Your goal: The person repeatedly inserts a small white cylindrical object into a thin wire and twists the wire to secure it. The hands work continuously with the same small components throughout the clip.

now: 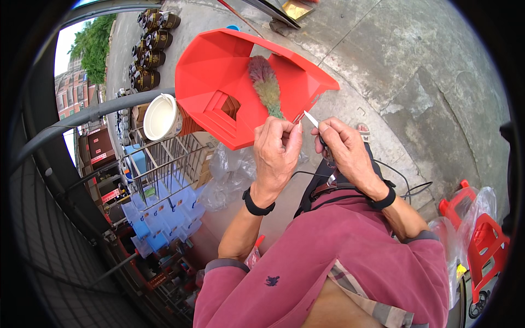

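Your left hand (279,147) has its thumb and finger pinched tight on a thin red strip (298,117). Your right hand (343,146) is curled around a pointy silver tool (310,118), maybe scissors; its tip is near the strip. A fluffy duster (265,82) shows against big red plastic (205,82).

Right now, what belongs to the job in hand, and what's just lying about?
Job, judging by the hands:
- thin red strip, in left hand
- pointed blade, in right hand
- fluffy duster, probably

Apparently lying about:
- white bucket
- dark jars
- clear plastic bags
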A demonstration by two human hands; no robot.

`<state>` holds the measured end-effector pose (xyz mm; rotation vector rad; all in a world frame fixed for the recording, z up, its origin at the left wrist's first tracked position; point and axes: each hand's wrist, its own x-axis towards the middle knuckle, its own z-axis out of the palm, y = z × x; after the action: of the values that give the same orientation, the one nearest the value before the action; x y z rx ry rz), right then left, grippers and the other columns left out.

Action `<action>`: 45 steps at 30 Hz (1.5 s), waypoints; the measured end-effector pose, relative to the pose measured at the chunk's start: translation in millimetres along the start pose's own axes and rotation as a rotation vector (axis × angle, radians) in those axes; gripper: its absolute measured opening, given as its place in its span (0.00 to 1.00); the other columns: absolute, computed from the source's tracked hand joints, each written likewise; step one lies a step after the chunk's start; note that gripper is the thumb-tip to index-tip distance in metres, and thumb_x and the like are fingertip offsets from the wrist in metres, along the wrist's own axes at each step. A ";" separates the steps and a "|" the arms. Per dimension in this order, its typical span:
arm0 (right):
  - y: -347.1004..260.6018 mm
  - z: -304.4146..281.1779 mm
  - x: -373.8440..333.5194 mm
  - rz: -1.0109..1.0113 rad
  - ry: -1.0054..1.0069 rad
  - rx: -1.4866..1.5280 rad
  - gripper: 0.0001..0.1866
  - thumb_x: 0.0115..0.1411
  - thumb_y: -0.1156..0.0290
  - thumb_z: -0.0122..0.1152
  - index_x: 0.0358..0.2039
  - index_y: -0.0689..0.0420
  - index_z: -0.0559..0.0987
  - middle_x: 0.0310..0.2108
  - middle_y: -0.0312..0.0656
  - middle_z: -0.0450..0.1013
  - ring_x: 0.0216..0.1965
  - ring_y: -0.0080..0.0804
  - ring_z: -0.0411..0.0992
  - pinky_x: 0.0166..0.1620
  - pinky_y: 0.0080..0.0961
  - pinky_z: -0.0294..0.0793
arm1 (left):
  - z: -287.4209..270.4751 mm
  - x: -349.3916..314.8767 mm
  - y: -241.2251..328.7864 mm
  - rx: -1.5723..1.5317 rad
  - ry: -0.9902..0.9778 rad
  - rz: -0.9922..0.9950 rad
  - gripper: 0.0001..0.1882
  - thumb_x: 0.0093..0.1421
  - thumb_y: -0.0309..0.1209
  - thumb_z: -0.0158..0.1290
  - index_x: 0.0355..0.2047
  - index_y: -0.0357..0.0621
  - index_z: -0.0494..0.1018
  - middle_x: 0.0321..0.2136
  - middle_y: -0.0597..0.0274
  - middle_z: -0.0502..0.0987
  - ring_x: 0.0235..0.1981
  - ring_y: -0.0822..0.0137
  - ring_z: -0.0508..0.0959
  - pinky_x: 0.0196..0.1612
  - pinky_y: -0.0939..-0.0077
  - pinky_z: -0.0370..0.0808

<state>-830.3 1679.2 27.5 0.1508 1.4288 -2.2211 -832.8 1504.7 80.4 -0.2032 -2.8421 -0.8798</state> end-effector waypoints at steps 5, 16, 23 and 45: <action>-1.4 4.9 -0.7 -0.016 0.033 -0.074 0.18 0.75 0.64 0.53 0.55 0.60 0.84 0.24 0.31 0.75 0.24 0.14 0.67 0.28 0.21 0.66 | 8.6 -1.9 -3.0 0.213 0.084 0.223 0.13 0.56 0.20 0.67 0.32 0.45 0.72 0.28 0.65 0.75 0.32 0.62 0.76 0.55 0.58 0.69; 7.6 7.4 -3.1 -0.183 0.068 -0.423 0.21 0.71 0.65 0.56 0.61 0.55 0.83 0.18 0.48 0.72 0.19 0.34 0.73 0.29 0.33 0.73 | 10.3 -0.8 -2.3 0.358 0.082 0.310 0.14 0.52 0.21 0.69 0.31 0.47 0.72 0.30 0.64 0.74 0.34 0.60 0.77 0.63 0.52 0.66; 2.0 3.0 -1.8 -0.259 0.067 -0.566 0.21 0.71 0.66 0.56 0.62 0.53 0.82 0.20 0.50 0.74 0.21 0.42 0.75 0.30 0.36 0.74 | 13.6 2.6 -1.5 0.396 0.088 0.377 0.15 0.51 0.21 0.69 0.28 0.47 0.71 0.30 0.64 0.73 0.33 0.61 0.76 0.65 0.52 0.65; -7.9 1.4 2.0 -0.358 0.030 -0.956 0.23 0.69 0.68 0.58 0.63 0.52 0.81 0.28 0.54 0.80 0.29 0.55 0.80 0.32 0.47 0.76 | 14.2 -0.1 -8.7 0.418 -0.001 0.443 0.11 0.55 0.24 0.65 0.27 0.45 0.71 0.31 0.60 0.71 0.33 0.60 0.75 0.64 0.48 0.65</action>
<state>-835.5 1679.9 34.0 -0.4224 2.5002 -1.5190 -835.8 1505.7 64.1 -0.7336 -2.7296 -0.1935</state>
